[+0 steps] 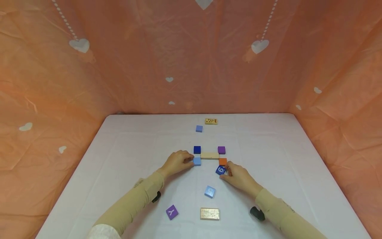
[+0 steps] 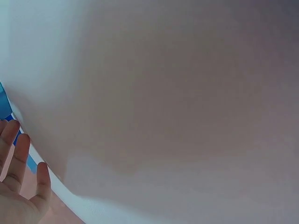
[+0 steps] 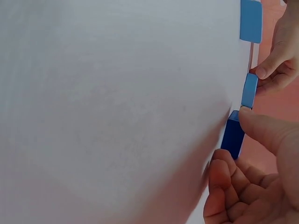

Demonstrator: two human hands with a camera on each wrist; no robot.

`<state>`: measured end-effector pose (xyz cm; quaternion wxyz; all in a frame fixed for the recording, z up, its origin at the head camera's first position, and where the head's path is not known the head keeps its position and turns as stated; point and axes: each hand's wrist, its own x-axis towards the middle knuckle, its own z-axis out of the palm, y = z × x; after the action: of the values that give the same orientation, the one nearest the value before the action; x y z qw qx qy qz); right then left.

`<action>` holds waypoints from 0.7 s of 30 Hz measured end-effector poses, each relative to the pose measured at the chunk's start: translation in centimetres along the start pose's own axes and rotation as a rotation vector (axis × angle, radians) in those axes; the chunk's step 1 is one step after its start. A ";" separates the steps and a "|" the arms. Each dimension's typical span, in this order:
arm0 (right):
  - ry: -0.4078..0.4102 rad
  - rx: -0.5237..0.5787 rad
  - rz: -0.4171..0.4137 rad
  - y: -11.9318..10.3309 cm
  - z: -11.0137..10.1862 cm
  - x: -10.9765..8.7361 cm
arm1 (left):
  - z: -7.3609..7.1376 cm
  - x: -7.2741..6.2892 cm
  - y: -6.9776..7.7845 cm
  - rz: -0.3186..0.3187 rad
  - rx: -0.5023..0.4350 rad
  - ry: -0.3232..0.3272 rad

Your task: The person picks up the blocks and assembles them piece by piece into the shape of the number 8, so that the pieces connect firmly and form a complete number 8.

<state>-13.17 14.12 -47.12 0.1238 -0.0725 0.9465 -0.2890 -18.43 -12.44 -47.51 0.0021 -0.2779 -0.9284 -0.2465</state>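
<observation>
Orange sheeting (image 1: 185,59) is hanging behind the worktop (image 1: 253,139) and down both sides, wrinkling on the side walls. It's showing pale hearts: a large left heart (image 1: 79,45) and a large right heart (image 1: 260,46), each ending a dotted line (image 1: 63,16); a top heart (image 1: 204,3) running out of frame; two small ones mid-back; two per side wall. Worktop is showing a white surface, faint creases. Far end: gold block (image 1: 211,121) with dark markings is lying near a periwinkle tile (image 1: 199,128). Near end: purple Y tile (image 1: 172,212) is sitting left of a gold bar (image 1: 210,213); glare-hit light-blue tile (image 1: 210,192) is lying just beyond the bar.
</observation>
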 end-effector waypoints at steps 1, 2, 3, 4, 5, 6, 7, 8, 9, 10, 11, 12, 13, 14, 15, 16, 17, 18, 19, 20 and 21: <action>0.001 0.000 0.001 0.0 0.0 0.0 | 0.0 0.0 0.0 0.002 -0.001 0.001; 0.001 -0.001 0.004 0.0 0.0 0.0 | 0.0 0.0 0.0 0.002 -0.002 0.001; 0.003 -0.005 0.002 0.0 0.0 0.0 | 0.0 0.0 0.0 0.002 -0.002 0.001; 0.002 -0.004 0.004 0.0 0.0 0.0 | 0.0 0.0 0.0 0.001 -0.001 0.002; 0.002 -0.002 0.004 0.0 0.0 0.0 | 0.0 0.0 0.0 0.000 0.001 0.003; 0.003 -0.001 0.005 0.0 0.0 -0.1 | 0.0 0.0 0.0 0.001 0.003 0.003; 0.003 0.001 0.004 0.0 0.0 -0.1 | 0.0 0.1 0.0 0.000 0.006 0.003; 0.002 0.004 0.002 0.1 0.0 -0.1 | 0.1 0.1 0.0 -0.001 0.008 0.003; 0.003 0.006 -0.002 0.1 0.0 -0.1 | 0.1 0.1 0.0 -0.002 0.010 0.003; 0.002 0.013 -0.001 0.2 0.0 -0.1 | 0.1 0.1 0.0 -0.002 0.014 0.004; 0.001 0.014 -0.003 0.2 0.1 -0.1 | 0.1 0.1 0.0 -0.003 0.018 0.005; 0.001 0.017 -0.005 0.2 0.1 -0.1 | 0.2 0.1 0.0 -0.005 0.023 0.005; 0.001 0.021 -0.007 0.3 0.1 -0.1 | 0.2 0.1 0.0 -0.004 0.028 0.007; 0.002 0.024 -0.010 0.3 0.1 -0.1 | 0.2 0.1 0.0 -0.006 0.029 0.006; 0.003 0.026 -0.011 0.3 0.1 -0.1 | 0.2 0.1 0.0 -0.007 0.029 0.005; 0.002 0.027 -0.010 0.3 0.1 -0.1 | 0.2 0.1 -0.1 -0.008 0.027 0.001; 0.002 0.027 -0.010 0.3 0.1 0.0 | 0.2 0.1 -0.1 -0.011 0.023 -0.004; 0.003 0.028 -0.012 0.3 0.1 0.0 | 0.1 0.1 -0.1 -0.014 0.020 -0.010; 0.003 0.028 -0.013 0.3 0.1 0.0 | 0.1 0.1 -0.1 -0.021 0.010 -0.017; 0.001 0.028 -0.012 0.3 0.1 0.0 | 0.0 0.1 -0.1 -0.033 -0.003 -0.025; 0.000 0.026 -0.010 0.3 0.1 0.0 | 0.0 0.0 -0.1 -0.044 -0.012 -0.031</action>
<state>-13.16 14.34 -47.41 0.1232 -0.0758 0.9422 -0.3021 -18.51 -12.49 -47.55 -0.0195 -0.2610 -0.9328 -0.2479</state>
